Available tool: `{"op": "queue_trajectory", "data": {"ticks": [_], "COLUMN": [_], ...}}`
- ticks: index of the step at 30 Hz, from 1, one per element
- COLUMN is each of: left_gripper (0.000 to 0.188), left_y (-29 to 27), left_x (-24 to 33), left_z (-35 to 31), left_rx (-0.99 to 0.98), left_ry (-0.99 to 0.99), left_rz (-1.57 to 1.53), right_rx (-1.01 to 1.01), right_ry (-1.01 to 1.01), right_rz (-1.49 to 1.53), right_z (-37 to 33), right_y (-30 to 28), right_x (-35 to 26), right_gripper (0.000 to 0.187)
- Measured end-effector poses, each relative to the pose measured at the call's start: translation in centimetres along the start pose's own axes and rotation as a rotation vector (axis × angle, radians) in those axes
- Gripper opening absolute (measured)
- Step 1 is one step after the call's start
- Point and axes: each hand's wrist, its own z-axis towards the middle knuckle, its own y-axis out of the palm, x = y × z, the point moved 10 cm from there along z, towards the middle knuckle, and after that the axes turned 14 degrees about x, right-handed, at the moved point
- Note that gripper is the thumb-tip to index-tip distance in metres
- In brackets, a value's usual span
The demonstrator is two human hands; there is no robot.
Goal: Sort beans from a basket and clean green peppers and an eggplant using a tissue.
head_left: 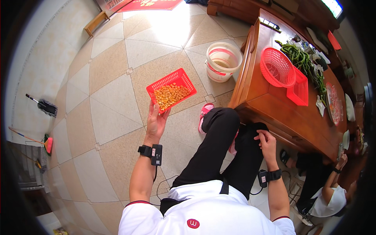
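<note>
My left hand (156,125) grips the near edge of a small red plastic basket (183,74), with the thumb over its rim. The basket is held out above the tiled floor, tilted so that its inside shows. Loose orange-yellow corn kernels (170,95) cover much of its bottom. Over my right knee, my right hand (267,144) rests with its fingers curled in and the tips close together. Whatever may be between those fingertips is hidden. Each wrist wears a black strap with a small box and a cable.
A white bucket (223,62) stands on the floor beside the wooden table (250,94). On the table are a round red basket (276,66), a rectangular red basket (299,91), green peppers (297,55) and a plate (334,103). At the right sits another person (329,196).
</note>
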Motion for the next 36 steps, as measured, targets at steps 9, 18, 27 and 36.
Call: {"op": "queue_trajectory", "data": {"ticks": [9,18,27,36], "left_gripper": [0.046,0.048,0.05,0.058], "left_y": [6.2,18.2,27.3,30.0], "left_x": [-1.5,-9.1,-16.2,-17.1], "left_z": [-3.8,-10.5,-14.5,-14.6], "left_rx": [-0.241,-0.435,-0.531,-0.645], "left_ry": [-0.132,-0.446,-0.528,-0.287], "left_rz": [0.108,0.347,0.518,0.751], "right_rx": [0.008,0.053,0.308,0.326], "right_ry": [-0.008,-0.039,-0.086,-0.128], "right_rz": [0.001,0.04,0.442,0.377], "right_z": [-0.1,-0.1,-1.4,0.9], "right_y": [0.0,-1.1,-9.4,-11.4], "right_x": [-0.7,-0.6,-3.9,-3.6], "right_gripper": [0.024,0.026,0.044,0.048]}}
